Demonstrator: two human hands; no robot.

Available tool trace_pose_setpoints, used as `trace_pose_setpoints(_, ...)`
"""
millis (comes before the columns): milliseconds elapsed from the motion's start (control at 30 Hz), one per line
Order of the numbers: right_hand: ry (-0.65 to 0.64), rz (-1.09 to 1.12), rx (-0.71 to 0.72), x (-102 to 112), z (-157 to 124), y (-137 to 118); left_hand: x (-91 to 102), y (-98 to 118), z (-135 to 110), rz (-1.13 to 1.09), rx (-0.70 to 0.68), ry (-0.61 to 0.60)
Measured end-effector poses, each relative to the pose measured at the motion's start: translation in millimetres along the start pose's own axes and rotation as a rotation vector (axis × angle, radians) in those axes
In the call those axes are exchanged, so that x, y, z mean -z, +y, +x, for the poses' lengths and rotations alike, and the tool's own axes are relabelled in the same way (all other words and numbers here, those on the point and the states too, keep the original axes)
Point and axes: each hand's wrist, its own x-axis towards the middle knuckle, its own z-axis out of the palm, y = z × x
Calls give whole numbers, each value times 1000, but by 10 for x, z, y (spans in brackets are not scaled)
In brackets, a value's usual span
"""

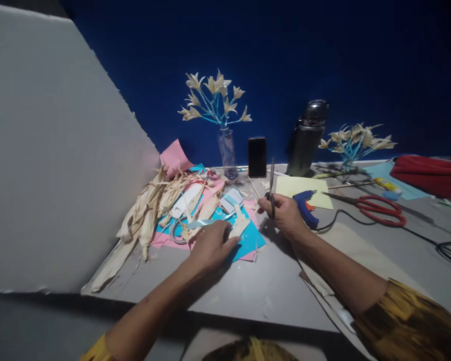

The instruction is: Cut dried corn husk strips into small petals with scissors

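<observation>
My right hand [284, 213] is closed around small scissors [272, 186] with dark handles, their blades pointing up. A small pale scrap shows by its fingertips; whether it is held I cannot tell. My left hand [212, 246] lies low over blue paper [253, 240], its thumb apart from the fingers. Just right of the left hand is a cut piece of pale corn husk [240, 225] on the paper. A roll of light-blue ribbon or tape [177, 231] lies beyond that hand. Dried corn husks [146, 220] are heaped to the left.
A glass vase [227, 153] holds husk flowers [218, 87]. Beside it stand a phone [257, 157] and a flask [307, 138]. At right are a blue glue gun [306, 210], red-handled scissors [382, 210], a black cord, more husk flowers [357, 138] and red cloth [430, 175].
</observation>
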Motion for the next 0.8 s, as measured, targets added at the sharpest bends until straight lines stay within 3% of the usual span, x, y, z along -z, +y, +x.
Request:
trace_pose_setpoints(167,-47,-28,-24,-14,-3,14,-73,107,338,151,38,68)
trace_pose_setpoints(267,-64,-52,-17,-10,15,70,-97,148,600,306,131,-8)
trace_pose_setpoints(433,-107,-84,-32,-3,51,174,-254,42,764,323,163,39)
trace_pose_setpoints(533,-146,-42,-63,-14,58,191,-287,-22,766,71,125,50)
trace_pose_setpoints(633,-181,20,-93,-35,42,165,-270,30,731,-382,62,-11)
trace_pose_setpoints(700,-209,65,-98,-48,21,142,-264,117,691,-657,92,-82)
trace_pose_setpoints(800,-232,63,-73,-58,-6,127,-274,224,635,-881,161,-138)
